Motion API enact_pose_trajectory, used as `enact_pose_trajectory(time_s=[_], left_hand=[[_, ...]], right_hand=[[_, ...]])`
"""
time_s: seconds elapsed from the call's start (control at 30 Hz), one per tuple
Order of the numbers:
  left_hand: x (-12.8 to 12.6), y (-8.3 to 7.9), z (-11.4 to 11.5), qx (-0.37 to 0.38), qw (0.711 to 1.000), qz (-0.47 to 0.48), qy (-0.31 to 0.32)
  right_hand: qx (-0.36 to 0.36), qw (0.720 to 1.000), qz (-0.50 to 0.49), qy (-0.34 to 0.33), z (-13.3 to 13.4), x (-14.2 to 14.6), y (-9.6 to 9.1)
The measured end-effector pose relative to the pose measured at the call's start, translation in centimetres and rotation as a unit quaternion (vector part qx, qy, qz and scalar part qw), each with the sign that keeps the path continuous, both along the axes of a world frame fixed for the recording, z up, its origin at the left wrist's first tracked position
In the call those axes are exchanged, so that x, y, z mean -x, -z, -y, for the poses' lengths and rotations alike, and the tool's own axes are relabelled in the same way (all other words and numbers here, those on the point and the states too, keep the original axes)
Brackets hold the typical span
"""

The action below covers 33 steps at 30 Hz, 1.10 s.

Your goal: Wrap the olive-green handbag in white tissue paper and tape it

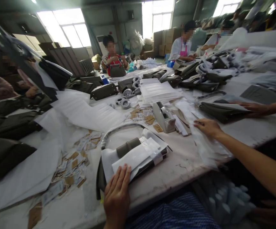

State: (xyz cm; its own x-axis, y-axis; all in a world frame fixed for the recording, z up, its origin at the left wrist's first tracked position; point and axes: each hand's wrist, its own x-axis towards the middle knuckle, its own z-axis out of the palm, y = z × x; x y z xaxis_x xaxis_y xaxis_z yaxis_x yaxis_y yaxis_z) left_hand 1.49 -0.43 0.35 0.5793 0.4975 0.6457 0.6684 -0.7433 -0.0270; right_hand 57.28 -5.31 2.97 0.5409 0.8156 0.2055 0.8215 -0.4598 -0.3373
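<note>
A handbag (128,147) lies under the left hand (117,192), with hang tags (74,163) scattered to that hand's left. The right hand (208,128) is at some plastic film (208,151), right of a tape dispenser (168,122) (a co-worker's hand (256,109) touches another handbag (221,112), farther right).

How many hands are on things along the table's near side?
3: wearer's left hand on the partly covered bag, right hand on clear plastic, co-worker's hand on the dark bag at right. More may be hidden.

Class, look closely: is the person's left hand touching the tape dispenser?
Apart: in the head view, the bag and some tabletop lie between the left hand and the tape dispenser.
</note>
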Motion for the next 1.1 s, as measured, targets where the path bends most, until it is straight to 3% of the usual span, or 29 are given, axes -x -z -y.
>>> enact_pose_trajectory(time_s=[0.37,0.67,0.77,0.87,1.0,1.1], left_hand=[[0.4,0.8,-1.2,-0.024,0.999,0.025,0.040],[0.3,0.8,-1.4,-0.030,0.998,0.035,0.049],[0.2,0.8,-1.2,-0.027,0.998,0.034,0.039],[0.1,0.7,-0.9,-0.023,0.999,0.032,0.024],[0.0,0.4,-0.6,-0.021,0.999,0.032,0.011],[-0.1,0.1,-0.4,-0.011,0.999,0.030,0.002]], right_hand=[[0.007,0.995,-0.050,0.084,-0.8,-1.3,-0.7],[-0.039,0.996,-0.031,0.075,-0.5,2.5,-4.6],[-0.037,0.998,-0.045,0.022,0.5,6.1,-6.0],[-0.006,0.989,-0.118,-0.089,2.4,11.3,-6.7],[0.047,0.926,-0.262,-0.266,4.9,18.7,-6.4],[0.073,0.892,-0.290,-0.339,5.9,23.3,-5.2]])
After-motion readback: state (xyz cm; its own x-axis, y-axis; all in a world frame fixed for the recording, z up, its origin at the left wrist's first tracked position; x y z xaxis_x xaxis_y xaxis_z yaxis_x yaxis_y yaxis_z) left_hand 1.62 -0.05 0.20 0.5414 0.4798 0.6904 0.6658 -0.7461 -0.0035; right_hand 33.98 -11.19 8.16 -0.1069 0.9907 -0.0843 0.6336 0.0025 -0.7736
